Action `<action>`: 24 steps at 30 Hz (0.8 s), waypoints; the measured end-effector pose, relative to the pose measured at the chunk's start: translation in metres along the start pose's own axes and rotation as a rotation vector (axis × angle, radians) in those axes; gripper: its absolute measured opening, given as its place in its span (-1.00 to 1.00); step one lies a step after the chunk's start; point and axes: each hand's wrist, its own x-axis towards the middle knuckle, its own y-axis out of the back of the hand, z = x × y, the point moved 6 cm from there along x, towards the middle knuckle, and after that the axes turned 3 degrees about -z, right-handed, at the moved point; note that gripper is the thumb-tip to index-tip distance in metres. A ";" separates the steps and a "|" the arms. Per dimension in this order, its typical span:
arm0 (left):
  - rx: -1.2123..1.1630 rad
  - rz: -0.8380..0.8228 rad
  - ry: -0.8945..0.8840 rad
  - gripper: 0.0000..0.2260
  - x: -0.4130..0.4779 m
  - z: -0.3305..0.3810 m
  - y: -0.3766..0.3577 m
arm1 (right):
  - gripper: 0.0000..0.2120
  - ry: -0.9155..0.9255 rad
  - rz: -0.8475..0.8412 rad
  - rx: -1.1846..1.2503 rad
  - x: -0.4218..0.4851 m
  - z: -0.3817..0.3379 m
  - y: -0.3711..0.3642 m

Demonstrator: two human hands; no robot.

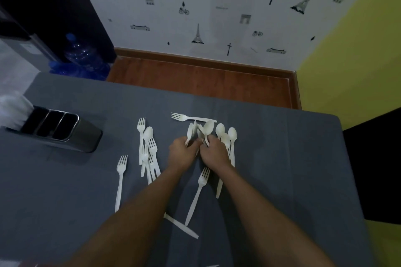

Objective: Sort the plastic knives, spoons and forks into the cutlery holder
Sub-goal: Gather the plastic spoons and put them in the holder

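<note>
Head view, looking down on a grey-clothed table (282, 158). Left hand (181, 155) and right hand (213, 154) meet at mid-table, knuckles nearly touching. Left hand is clenched around a spoon (190, 133), bowl sticking up past the fingers. Right hand grasps another spoon (208, 129), bowl also raised; further white pieces are bunched between the two hands, kind unclear.

Just right of the right hand, three loose spoons (226, 134) lie on the cloth, bowls toward the far edge. One fork (191, 117) lies crosswise beyond the hands. A heap of forks with a spoon (147, 151) sits left of the left hand; a single fork (120, 180) lies further left, apart. Another fork (198, 193) lies between the forearms, with a knife (182, 226) nearer the camera.

Metal cutlery holder (65, 130) stands at far left, well apart from the cutlery, three dark compartments showing nothing inside.
</note>
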 end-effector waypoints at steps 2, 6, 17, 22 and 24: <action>-0.127 -0.041 0.009 -0.65 0.001 0.002 -0.008 | -0.82 0.006 -0.008 0.067 -0.001 0.000 -0.001; -0.247 -0.098 0.001 -0.75 0.004 0.005 -0.012 | -0.82 -0.032 0.015 0.099 -0.001 0.002 0.003; -0.322 0.043 0.070 -0.73 0.009 0.006 0.005 | -0.78 -0.194 0.285 -0.015 0.006 0.020 0.018; -0.266 0.109 0.072 -0.69 0.011 0.010 0.014 | -0.93 -0.205 0.262 -0.059 0.015 0.025 0.033; -0.280 0.119 0.080 -0.69 0.010 0.009 0.015 | -0.91 -0.195 0.238 -0.030 0.019 0.025 0.035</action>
